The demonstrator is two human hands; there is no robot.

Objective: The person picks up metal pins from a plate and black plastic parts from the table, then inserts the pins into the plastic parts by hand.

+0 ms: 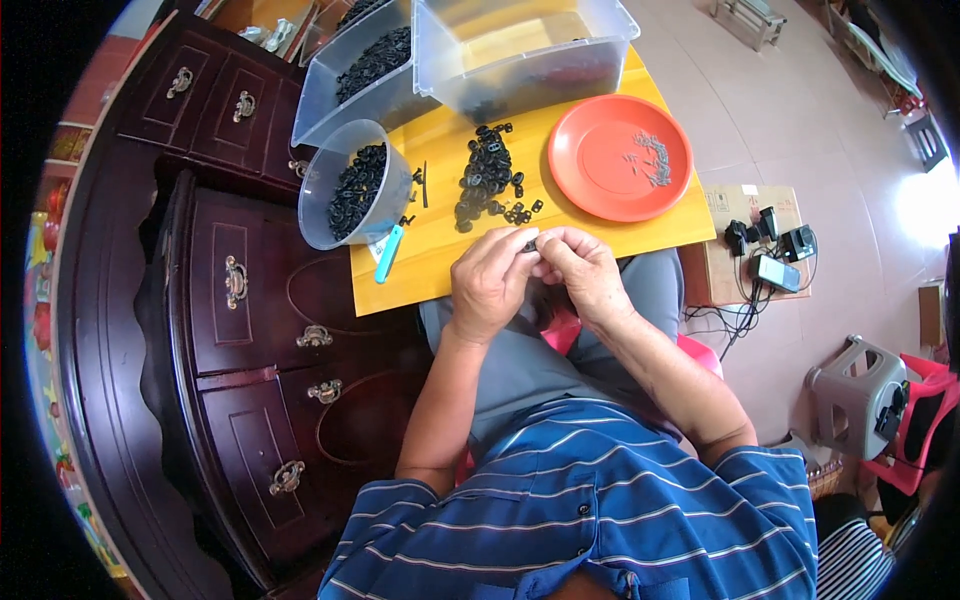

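Observation:
My left hand (490, 283) and my right hand (585, 272) meet at the table's near edge, fingertips pinched together. Between them is a small black plastic piece (531, 246), mostly covered by the fingers. Just beyond lies a pile of small black oval pieces (486, 170), with several smaller black pieces (518, 214) at its near right. To the right, an orange-red plate (590, 180) carries many tiny grey metal parts (655, 160). A clear round tub (312, 200) of black pieces (358, 192) stands on the left, a teal-handled cutter (389, 255) beside it.
Two clear plastic bins (540, 75) (318, 110) stand at the back of the yellow table (400, 285). A dark wooden cabinet (240, 340) borders the left. On the right, a cardboard box (715, 270) holds small devices (775, 270) with cables; a grey stool (845, 390) stands farther off.

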